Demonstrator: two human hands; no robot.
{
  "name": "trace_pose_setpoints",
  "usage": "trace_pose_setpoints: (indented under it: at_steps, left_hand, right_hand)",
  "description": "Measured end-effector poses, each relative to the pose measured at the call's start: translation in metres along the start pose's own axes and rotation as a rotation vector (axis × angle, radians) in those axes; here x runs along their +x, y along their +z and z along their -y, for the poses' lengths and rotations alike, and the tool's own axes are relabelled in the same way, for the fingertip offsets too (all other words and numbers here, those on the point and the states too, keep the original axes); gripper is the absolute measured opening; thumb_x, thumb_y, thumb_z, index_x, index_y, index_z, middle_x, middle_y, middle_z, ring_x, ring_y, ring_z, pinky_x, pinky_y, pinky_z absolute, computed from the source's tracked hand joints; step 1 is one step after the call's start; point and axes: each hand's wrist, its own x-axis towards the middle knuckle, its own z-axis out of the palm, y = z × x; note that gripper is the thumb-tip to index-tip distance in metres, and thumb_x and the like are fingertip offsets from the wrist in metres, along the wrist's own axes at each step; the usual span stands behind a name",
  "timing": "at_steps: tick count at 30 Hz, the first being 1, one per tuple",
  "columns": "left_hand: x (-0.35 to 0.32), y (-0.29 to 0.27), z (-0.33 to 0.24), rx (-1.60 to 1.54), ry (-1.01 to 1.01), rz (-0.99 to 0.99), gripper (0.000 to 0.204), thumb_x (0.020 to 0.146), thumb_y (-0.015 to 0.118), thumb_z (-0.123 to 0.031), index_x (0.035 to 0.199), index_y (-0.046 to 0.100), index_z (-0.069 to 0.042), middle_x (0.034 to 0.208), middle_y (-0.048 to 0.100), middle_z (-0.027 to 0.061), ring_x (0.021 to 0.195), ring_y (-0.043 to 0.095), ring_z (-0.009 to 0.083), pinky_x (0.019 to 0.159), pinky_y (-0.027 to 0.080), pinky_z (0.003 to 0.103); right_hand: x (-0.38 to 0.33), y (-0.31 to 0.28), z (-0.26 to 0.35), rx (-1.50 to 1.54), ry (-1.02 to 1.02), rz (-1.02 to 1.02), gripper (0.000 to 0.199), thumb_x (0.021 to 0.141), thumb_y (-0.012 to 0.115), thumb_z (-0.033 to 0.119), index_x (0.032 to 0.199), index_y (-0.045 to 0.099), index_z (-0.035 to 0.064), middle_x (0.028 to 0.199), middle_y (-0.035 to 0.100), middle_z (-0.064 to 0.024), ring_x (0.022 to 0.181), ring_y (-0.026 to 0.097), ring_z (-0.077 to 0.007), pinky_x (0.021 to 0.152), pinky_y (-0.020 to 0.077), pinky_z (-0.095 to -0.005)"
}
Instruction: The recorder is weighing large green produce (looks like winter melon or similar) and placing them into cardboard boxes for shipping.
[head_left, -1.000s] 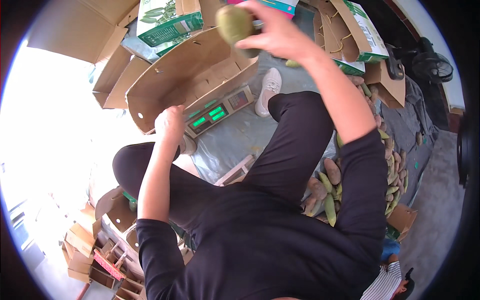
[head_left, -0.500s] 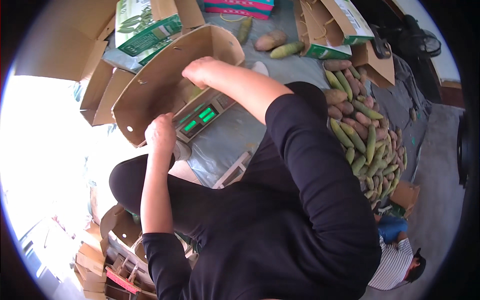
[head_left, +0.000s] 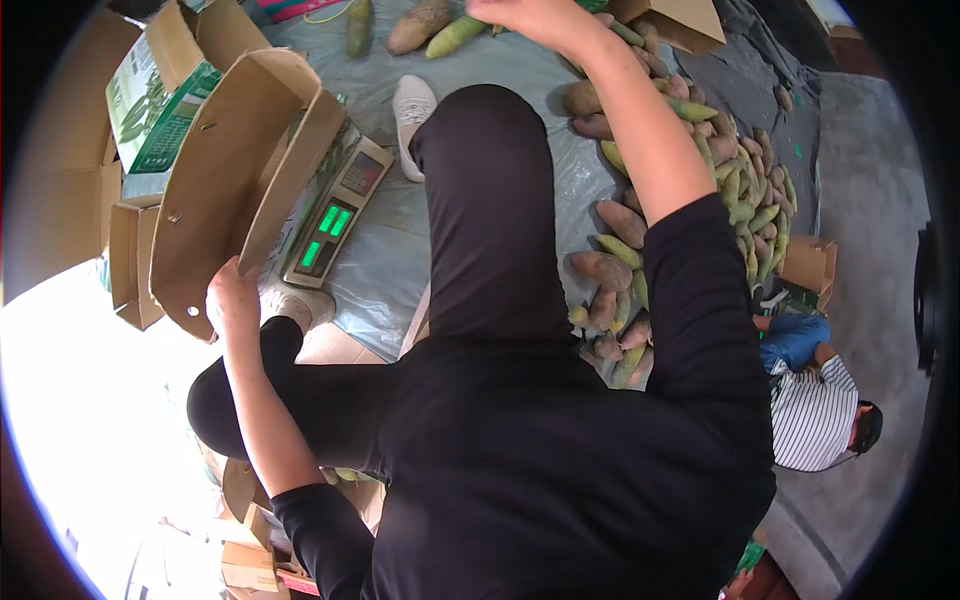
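My left hand (head_left: pixel 232 300) is closed on the near end of an open cardboard box (head_left: pixel 215 190), its fingers at the wall's edge. The box stands tilted over a digital scale (head_left: pixel 340 205) with lit green displays; what lies inside it is hidden. My right hand (head_left: pixel 520 14) is stretched far forward at the top edge of the view, partly cut off. Just beside its fingers lies a long green radish (head_left: pixel 455 36), with a brownish one (head_left: pixel 419 26) to its left. Whether the right fingers grip anything does not show.
A large heap of green and brownish-pink radishes (head_left: pixel 740 190) spreads to the right on plastic sheeting (head_left: pixel 390 250). A printed green-and-white carton (head_left: pixel 160 90) stands at far left, another cardboard box (head_left: pixel 680 22) at the back right. A person in a striped top (head_left: pixel 815 415) sits at the right.
My right hand has left the box and reached forward and right toward the radishes. My left hand keeps to the box's near end. The view has shifted to the right.
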Motion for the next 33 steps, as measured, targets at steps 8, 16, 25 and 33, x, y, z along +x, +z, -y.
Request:
trace_pose_setpoints:
  at_steps: [8, 16, 25, 33]
  left_hand:
    - [0.005, 0.004, 0.007, -0.069, 0.014, 0.0, 0.029, 0.073, 0.06, -0.019, 0.096, 0.063, -0.002, 0.085, 0.064, 0.0198, 0.08, 0.062, 0.0338, 0.073, 0.047, 0.039]
    - [-0.006, -0.003, 0.025, -0.104, -0.016, -0.013, 0.027, 0.074, 0.059, -0.015, 0.097, 0.062, -0.001, 0.084, 0.063, 0.0193, 0.082, 0.061, 0.0345, 0.073, 0.046, 0.039]
    - [0.005, 0.008, 0.003, -0.088, -0.027, 0.011, 0.025, 0.075, 0.06, -0.02, 0.095, 0.064, -0.006, 0.08, 0.063, 0.0169, 0.077, 0.061, 0.0317, 0.069, 0.046, 0.039]
    - [0.004, 0.009, 0.005, -0.085, 0.035, -0.051, 0.025, 0.074, 0.061, -0.017, 0.094, 0.064, -0.004, 0.077, 0.062, 0.0177, 0.073, 0.061, 0.0323, 0.067, 0.046, 0.038]
  right_hand:
    - [-0.188, 0.02, -0.211, -0.549, 0.457, -0.012, 0.033, 0.07, 0.066, 0.019, 0.1, 0.06, 0.0067, 0.096, 0.061, -0.0155, 0.092, 0.058, -0.0322, 0.079, 0.0471, -0.0385]
    - [-0.316, 0.08, -0.176, -0.791, 1.049, 0.292, 0.049, 0.072, 0.065, 0.031, 0.115, 0.052, 0.0109, 0.12, 0.051, -0.0126, 0.116, 0.045, -0.0314, 0.092, 0.0407, -0.043]
    - [-0.395, 0.092, -0.223, -1.047, 1.201, 0.375, 0.039, 0.079, 0.061, 0.017, 0.116, 0.048, 0.0175, 0.123, 0.046, -0.0082, 0.117, 0.043, -0.0271, 0.086, 0.0406, -0.0492]
    - [-0.399, 0.095, -0.254, -1.14, 1.127, 0.37, 0.03, 0.083, 0.055, 0.014, 0.112, 0.05, 0.0136, 0.119, 0.046, -0.0074, 0.116, 0.043, -0.0259, 0.082, 0.0436, -0.0463]
